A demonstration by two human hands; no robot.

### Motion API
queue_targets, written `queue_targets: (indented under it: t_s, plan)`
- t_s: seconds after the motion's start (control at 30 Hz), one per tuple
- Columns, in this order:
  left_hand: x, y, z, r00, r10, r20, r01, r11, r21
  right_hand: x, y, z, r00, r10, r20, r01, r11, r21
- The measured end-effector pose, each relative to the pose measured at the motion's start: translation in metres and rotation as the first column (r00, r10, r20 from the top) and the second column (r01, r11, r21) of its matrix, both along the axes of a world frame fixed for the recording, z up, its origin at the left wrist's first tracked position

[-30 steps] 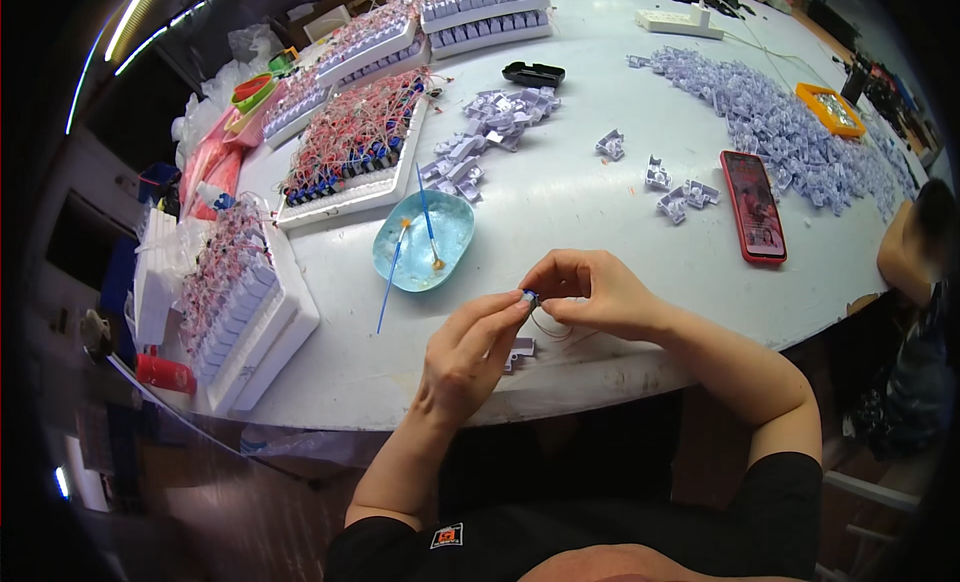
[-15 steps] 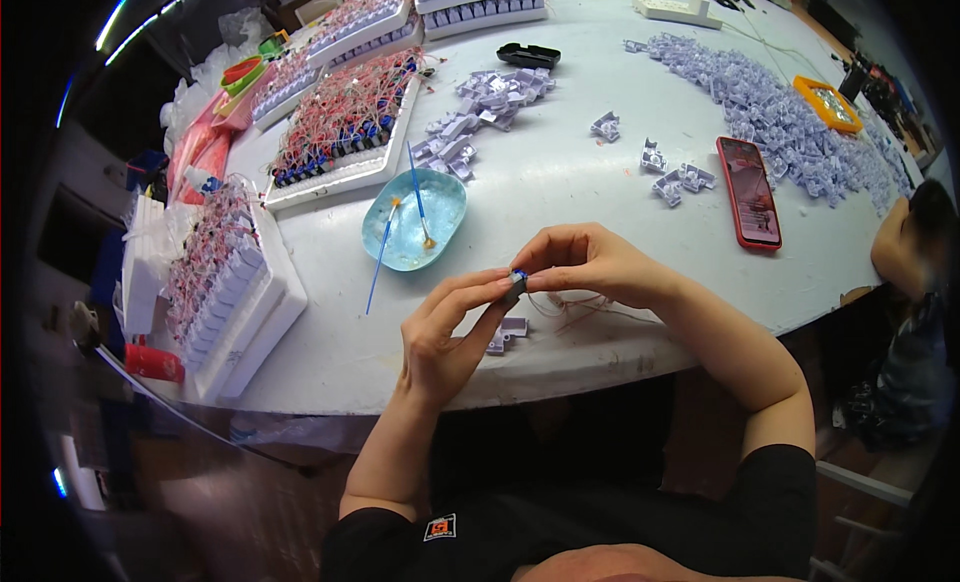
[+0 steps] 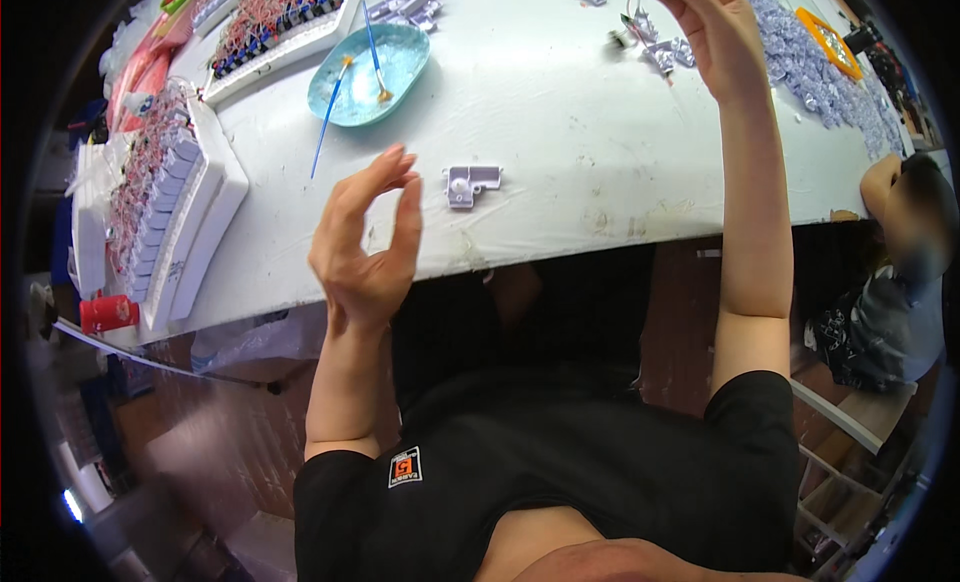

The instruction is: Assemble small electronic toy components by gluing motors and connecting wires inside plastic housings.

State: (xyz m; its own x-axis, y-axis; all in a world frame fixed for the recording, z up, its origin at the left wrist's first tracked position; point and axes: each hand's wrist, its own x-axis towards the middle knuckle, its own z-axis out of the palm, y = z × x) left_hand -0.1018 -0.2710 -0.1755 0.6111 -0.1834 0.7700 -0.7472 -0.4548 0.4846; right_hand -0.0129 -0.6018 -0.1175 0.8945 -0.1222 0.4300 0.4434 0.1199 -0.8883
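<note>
My left hand (image 3: 368, 237) is raised over the table's front edge, its thumb and fingers apart with nothing between them. Beyond it to the right, a pale lilac plastic housing (image 3: 484, 178) lies alone on the white table. My right hand (image 3: 715, 27) reaches to the far right, partly cut off by the top edge, with thin wires pinched in its fingers. From these wires a small dark part (image 3: 622, 44) hangs, blurred, beside a few loose lilac housings (image 3: 672, 54).
A light blue bowl (image 3: 350, 107) with two thin blue brushes (image 3: 331, 112) stands at centre left. White foam trays (image 3: 205, 217) of wired parts line the left side. At right are a heap of lilac housings (image 3: 815, 77), an orange tray (image 3: 822, 40) and another person's arm (image 3: 880, 187).
My hands have parted. The right has carried the wired part away to the far right, and the left has let go of it. The view has tilted toward my body.
</note>
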Motion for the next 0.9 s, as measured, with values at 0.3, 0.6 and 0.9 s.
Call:
queue_targets:
  t_s: [0.3, 0.6, 0.9]
  plan:
    - [0.02, 0.105, 0.012, 0.93, 0.345, -0.13, -0.321, 0.931, 0.171, -0.069, 0.076, -0.07, 0.978, 0.086, -0.192, -0.167, 0.87, -0.464]
    - [0.085, 0.089, 0.002, 0.998, 0.046, -0.045, -0.022, 0.906, 0.424, -0.058, 0.073, -0.088, 0.969, 0.167, -0.184, -0.22, 0.92, -0.325]
    - [0.11, 0.085, 0.039, 0.99, -0.102, -0.1, 0.1, 0.995, -0.026, -0.071, 0.082, -0.08, 0.985, 0.171, -0.032, -0.165, 0.866, -0.471]
